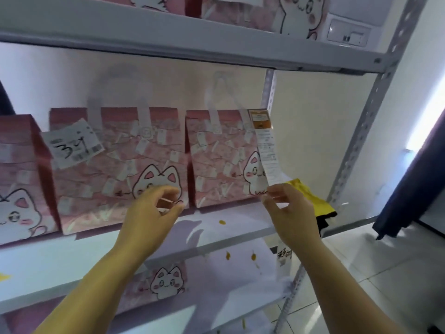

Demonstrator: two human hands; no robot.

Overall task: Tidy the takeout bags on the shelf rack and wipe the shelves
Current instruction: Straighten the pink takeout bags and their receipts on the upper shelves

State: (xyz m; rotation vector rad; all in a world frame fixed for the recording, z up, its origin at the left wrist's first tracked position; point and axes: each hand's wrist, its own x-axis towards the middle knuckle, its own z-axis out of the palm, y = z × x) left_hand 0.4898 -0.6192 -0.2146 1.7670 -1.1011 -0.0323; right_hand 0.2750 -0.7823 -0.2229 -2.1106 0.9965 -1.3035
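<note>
Three pink takeout bags with a white cat print stand in a row on the middle shelf (pixel 228 227): a left bag (pixel 16 179), a middle bag (pixel 115 165) with a tag marked "34", and a right bag (pixel 216 155). A long white receipt (pixel 267 153) hangs from the right bag's top corner. My right hand (pixel 286 208) pinches the receipt's lower end. My left hand (pixel 151 210) hovers in front of the middle bag's lower right corner, fingers curled and apart, holding nothing. A yellow cloth (pixel 310 198) lies on the shelf behind my right hand.
Orange-brown spots (pixel 221 222) mark the middle shelf and the shelf below (pixel 240 256), where another cat bag (pixel 166 283) lies. More bags stand on the top shelf (pixel 284 13). The rack's perforated post (pixel 361 141) rises at right; a dark curtain (pixel 414 179) hangs beyond.
</note>
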